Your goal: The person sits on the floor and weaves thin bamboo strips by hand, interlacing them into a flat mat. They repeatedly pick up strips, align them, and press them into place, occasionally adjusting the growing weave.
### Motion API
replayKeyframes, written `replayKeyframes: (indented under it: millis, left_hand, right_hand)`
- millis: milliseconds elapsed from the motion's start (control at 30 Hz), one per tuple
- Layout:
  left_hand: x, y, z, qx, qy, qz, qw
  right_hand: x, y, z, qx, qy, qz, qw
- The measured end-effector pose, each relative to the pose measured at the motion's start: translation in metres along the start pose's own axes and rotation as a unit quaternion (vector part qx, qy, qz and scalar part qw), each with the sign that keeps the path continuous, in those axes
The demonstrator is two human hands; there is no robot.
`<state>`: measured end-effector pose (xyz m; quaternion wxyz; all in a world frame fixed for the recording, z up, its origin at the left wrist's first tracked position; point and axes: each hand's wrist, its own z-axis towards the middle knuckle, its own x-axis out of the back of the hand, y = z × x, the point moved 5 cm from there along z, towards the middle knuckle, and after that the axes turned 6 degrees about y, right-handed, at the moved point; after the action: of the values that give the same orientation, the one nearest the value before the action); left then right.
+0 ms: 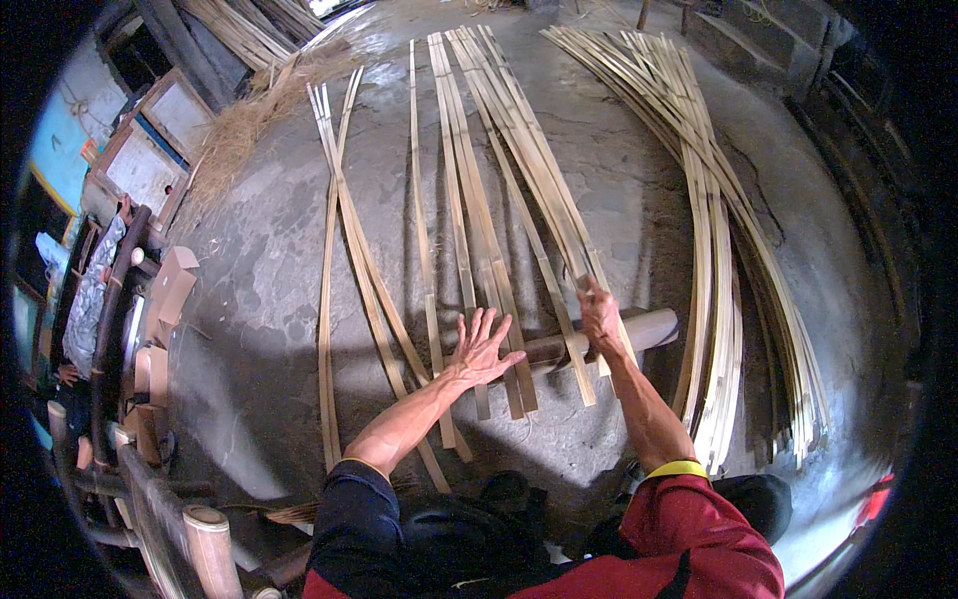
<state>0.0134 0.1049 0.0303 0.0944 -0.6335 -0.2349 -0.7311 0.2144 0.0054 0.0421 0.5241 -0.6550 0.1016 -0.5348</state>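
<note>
Long pale bamboo strips (471, 205) lie fanned out lengthwise on the floor before me. Their near ends rest across a thick round pole (651, 327). My left hand (483, 349) is spread flat, palm down, over several strips close to those ends. To its right, my right hand (600, 317) is closed at the edge of a wider group of strips (534, 150). Its curled fingers hide what is inside them, and strips show on either side of the fist.
On the right lies a crossing bundle of strips (711, 210); a few crossed strips (339, 195) lie on the left. A bamboo-framed bench (150, 489) and cardboard boxes (172, 290) line the left side. Straw shavings (235, 150) are heaped at the far left.
</note>
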Motion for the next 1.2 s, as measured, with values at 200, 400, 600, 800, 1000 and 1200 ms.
replayKeyframes:
  millis: [200, 400, 600, 800, 1000, 1200]
  left_hand:
    - [0.013, 0.014, 0.010, -0.033, 0.049, -0.010, 0.998]
    - [-0.009, 0.057, 0.037, -0.055, 0.008, -0.277, 0.959]
    - [-0.058, 0.051, 0.076, 0.290, -0.060, -0.370, 0.881]
    - [-0.079, 0.039, 0.086, 0.417, -0.004, -0.524, 0.743]
    - [-0.080, 0.030, 0.083, 0.414, -0.018, -0.666, 0.620]
    - [-0.083, 0.019, 0.076, 0.417, -0.006, -0.668, 0.617]
  right_hand:
    - [0.035, 0.031, 0.004, -0.004, -0.004, -0.119, 0.993]
    - [0.036, 0.032, -0.009, 0.134, 0.168, -0.286, 0.934]
    - [0.029, 0.053, -0.005, -0.054, -0.035, -0.136, 0.989]
    - [0.014, 0.031, -0.017, -0.099, -0.134, -0.098, 0.981]
    - [0.004, 0.023, -0.018, -0.137, -0.167, 0.131, 0.968]
    - [-0.014, 0.045, -0.013, -0.257, -0.261, 0.270, 0.891]
